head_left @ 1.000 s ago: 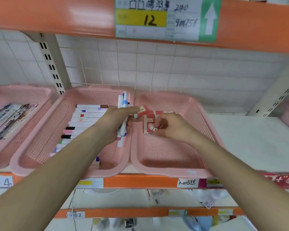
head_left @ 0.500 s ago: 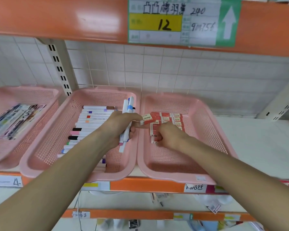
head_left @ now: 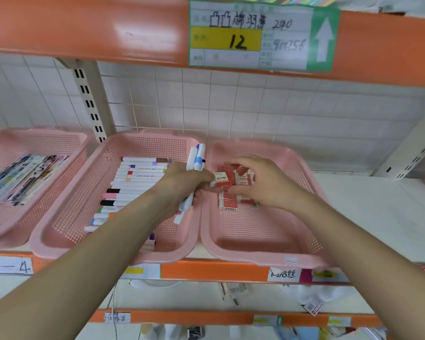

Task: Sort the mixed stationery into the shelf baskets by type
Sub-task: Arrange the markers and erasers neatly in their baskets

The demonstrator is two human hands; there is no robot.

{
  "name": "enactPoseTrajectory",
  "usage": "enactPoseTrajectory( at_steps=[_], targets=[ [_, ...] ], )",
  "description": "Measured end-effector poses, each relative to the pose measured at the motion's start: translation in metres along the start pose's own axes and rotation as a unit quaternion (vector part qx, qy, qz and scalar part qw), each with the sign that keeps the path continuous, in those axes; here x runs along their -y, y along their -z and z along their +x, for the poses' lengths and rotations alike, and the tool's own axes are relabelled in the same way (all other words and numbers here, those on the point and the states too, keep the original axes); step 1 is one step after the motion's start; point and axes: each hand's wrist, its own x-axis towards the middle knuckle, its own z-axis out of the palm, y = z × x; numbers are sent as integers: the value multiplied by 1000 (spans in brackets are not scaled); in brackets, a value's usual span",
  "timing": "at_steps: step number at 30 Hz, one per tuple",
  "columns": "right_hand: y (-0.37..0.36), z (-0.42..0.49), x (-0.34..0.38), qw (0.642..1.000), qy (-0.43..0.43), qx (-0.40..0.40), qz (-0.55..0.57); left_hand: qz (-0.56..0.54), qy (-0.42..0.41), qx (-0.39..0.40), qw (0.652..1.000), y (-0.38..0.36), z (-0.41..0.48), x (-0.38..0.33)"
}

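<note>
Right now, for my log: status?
Left hand grips white marker pens, one small red box. Right hand pinches red boxes in right pink plastic basket. Nothing blocking.

left hand (head_left: 182,184) round white markers (head_left: 195,159) plus single red box (head_left: 222,179); right hand (head_left: 264,184) round red boxes (head_left: 229,202) in pink basket (head_left: 255,259)

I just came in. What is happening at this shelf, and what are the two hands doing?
A person is sorting stationery into pink baskets on a shelf. The left hand grips a few white markers and pinches one small red box over the right basket. The right hand curls its fingers round the red boxes lying in that basket. The middle basket holds a row of markers.
</note>
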Motion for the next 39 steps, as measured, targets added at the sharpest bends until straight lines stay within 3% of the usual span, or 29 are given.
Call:
enactPoseTrajectory(
  at_steps=[5, 10, 16, 20, 26, 33, 36, 39],
  targets=[
    [8, -14, 7, 999, 42, -15, -26, 62, -16, -1, 998, -18, -5, -4],
    [9, -23, -18, 996, -8, -47, -70, 32, -12, -13, 999, -24, -9, -3],
    [-6, -19, -39, 976, -107, 70, -177, -49, 3, -40, 998, -13, -8, 4],
    [-22, -18, -44, 954, -123, 149, -230, -43, -8, -40, 998, -4, -9, 10],
    [-28, -7, -43, 962, -106, 129, -218, -77, -8, -41, 996, 3, -10, 14],
    [-29, -2, -43, 955, -68, 160, -242, -114, 27, -22, 993, 12, -13, 18],
    [-27, 0, -36, 969, -88, 133, -188, -118, 18, -24, 993, 19, -15, 21],
    [-28, 7, -5, 995, -96, 17, -13, -102, 8, -31, 994, 31, -16, 24]
  ],
)
